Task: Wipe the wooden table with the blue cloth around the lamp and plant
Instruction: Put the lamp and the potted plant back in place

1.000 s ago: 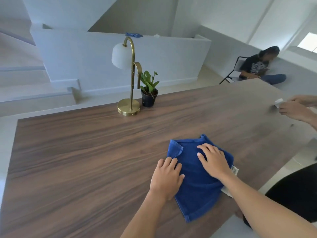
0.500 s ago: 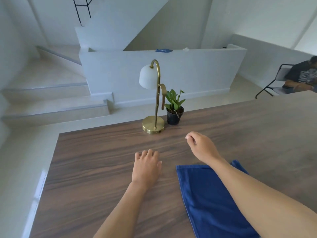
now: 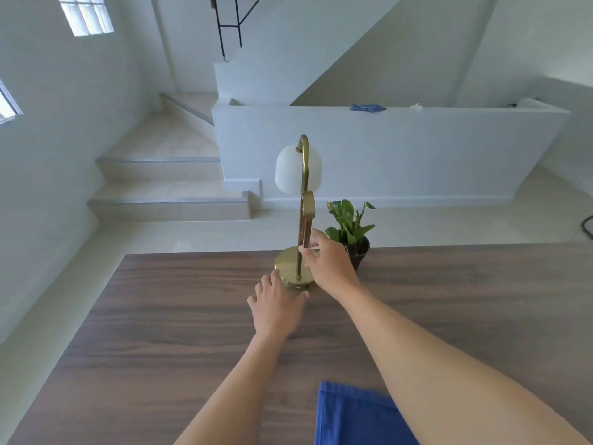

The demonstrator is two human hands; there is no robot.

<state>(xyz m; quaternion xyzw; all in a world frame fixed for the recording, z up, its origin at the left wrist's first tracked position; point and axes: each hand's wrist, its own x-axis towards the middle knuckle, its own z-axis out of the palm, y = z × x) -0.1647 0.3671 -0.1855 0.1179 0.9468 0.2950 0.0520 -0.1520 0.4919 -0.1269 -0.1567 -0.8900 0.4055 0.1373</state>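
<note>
The brass lamp (image 3: 302,200) with a white shade stands at the far edge of the wooden table (image 3: 160,316). Just to its right sits a small green plant (image 3: 349,223) in a black pot. My right hand (image 3: 330,263) is at the lamp's stem, thumb and fingers closed around it just above the base. My left hand (image 3: 276,308) lies flat on the table, fingers apart, its fingertips against the round brass base. The blue cloth (image 3: 346,415) lies loose at the near edge, partly under my right forearm.
Beyond the table's far edge is a pale floor, with steps (image 3: 167,200) at the left. A low white wall (image 3: 401,155) behind carries a blue rag (image 3: 367,107). A black cable (image 3: 587,224) shows at the right edge.
Both hands left the blue cloth and reached forward to the lamp. The right hand closed on the stem and the left reached the base. The view tilted up.
</note>
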